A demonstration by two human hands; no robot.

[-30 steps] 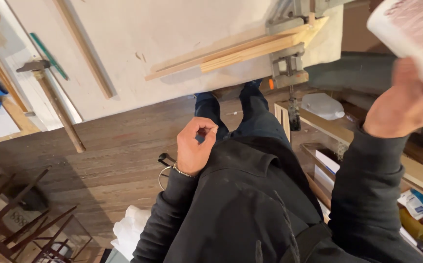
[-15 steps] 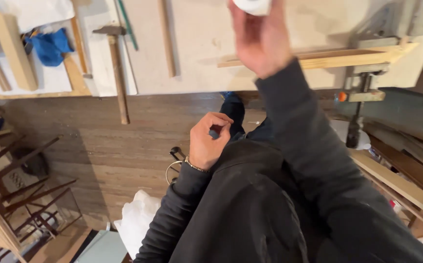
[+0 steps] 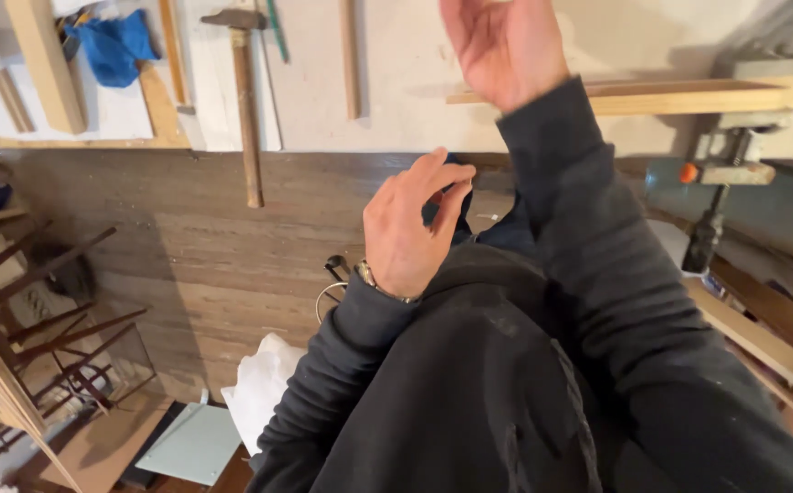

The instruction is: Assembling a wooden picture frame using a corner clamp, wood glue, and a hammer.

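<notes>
My left hand (image 3: 412,228) hovers in front of my dark jacket, fingers loosely curled, thumb and forefinger close together, with nothing visible in it. A watch sits on that wrist. My right hand (image 3: 503,46) is raised over the pale workbench (image 3: 396,110), palm toward me, fingers spread and partly cut off by the top edge; it holds nothing. A wooden-handled hammer (image 3: 243,100) lies on the bench and hangs over its edge, left of both hands. A long wooden strip (image 3: 688,96) is held by a clamp (image 3: 734,155) at the bench's right end.
A blue cloth (image 3: 114,46) and wooden blocks (image 3: 45,64) lie at the bench's left. Thin wood strips (image 3: 351,55) rest on the top. Dark wooden frames (image 3: 41,319) stand at left on the plank floor. A white cloth (image 3: 264,393) and a pale panel (image 3: 196,443) lie below.
My right hand held a white thing before; now it is empty and open over the bench. My left hand has risen slightly and its fingers have loosened. The view shifted right.
</notes>
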